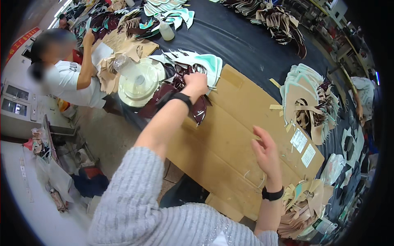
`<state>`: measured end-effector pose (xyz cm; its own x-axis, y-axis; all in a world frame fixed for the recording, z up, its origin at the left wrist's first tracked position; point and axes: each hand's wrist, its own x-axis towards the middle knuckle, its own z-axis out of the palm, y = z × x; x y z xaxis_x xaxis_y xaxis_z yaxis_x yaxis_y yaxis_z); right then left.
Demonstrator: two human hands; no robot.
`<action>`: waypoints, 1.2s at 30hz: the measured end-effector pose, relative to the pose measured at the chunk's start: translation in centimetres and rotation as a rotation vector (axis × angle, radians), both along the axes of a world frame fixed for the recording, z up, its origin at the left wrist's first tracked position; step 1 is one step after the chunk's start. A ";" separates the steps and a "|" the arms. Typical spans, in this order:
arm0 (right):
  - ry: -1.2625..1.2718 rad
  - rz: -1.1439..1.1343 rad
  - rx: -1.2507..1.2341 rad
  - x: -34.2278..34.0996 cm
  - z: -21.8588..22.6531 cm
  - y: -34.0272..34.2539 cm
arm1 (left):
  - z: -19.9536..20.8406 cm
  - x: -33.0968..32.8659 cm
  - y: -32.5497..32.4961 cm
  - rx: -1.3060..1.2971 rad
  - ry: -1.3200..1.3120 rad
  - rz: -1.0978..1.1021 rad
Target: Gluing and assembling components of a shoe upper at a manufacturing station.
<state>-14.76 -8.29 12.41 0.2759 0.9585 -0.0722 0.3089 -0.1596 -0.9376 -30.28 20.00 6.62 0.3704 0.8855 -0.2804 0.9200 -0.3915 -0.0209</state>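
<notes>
My left hand (196,85) reaches over a pile of glossy dark red shoe-upper pieces (199,110), its fingers curled down on one at the top of the pile. The fingertips are partly hidden behind the back of the hand. White and mint-green cut pieces (211,64) lie under and beside that pile. Over the cardboard sheet (242,119), my right hand (266,152) hovers with fingers apart and holds nothing.
A round white container (137,88) with a clear plastic cup (125,64) stands left of the pile. Stacks of beige pieces (301,96) (305,209) lie right. A squeeze bottle (165,30) stands at the back. A person in white (82,78) works at left.
</notes>
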 end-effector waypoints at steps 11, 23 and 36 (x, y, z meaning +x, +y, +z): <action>0.176 0.033 -0.123 -0.9 -1.4 -0.4 | -4.2 1.0 2.4 0.148 0.233 -0.344; 0.888 -0.358 0.009 -0.4 1.1 5.2 | 4.1 -3.3 -4.5 0.447 -0.705 -0.583; 0.812 -0.548 0.505 2.4 -0.1 10.5 | 2.6 -6.1 -9.1 0.012 -0.422 -0.493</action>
